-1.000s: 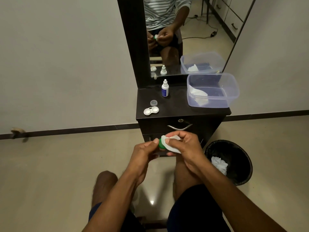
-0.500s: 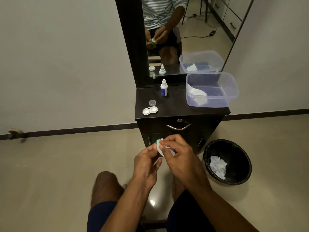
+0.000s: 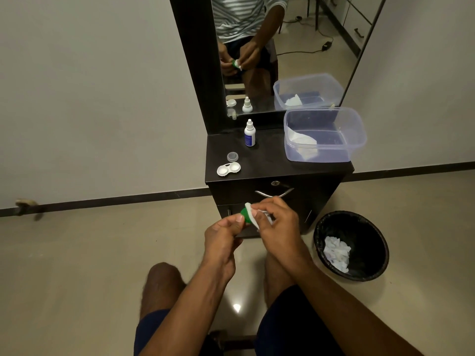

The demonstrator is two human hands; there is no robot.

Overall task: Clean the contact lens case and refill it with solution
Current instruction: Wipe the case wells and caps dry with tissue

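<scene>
Cleaning step: at lower centre the left hand [image 3: 223,233] pinches a green cap [image 3: 246,214] while the right hand [image 3: 276,220] pinches a white wipe [image 3: 253,216] against it (case [image 3: 228,168] waits on the worktop [image 3: 270,160]); next, probably recapping after refill.

pale walls [image 3: 90,98], dark skirting [image 3: 115,200], glossy beige floor tiles [image 3: 77,265]. dark dresser [image 3: 277,191] with tall mirror [image 3: 295,34] far centre; black bin [image 3: 359,253] right.

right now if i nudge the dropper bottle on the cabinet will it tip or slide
The dropper bottle probably tips rather than slides: it stands upright, tall over a narrow base. It looks like small plastic, so likely light. Once down, its round body could roll on the cabinet top.
</scene>
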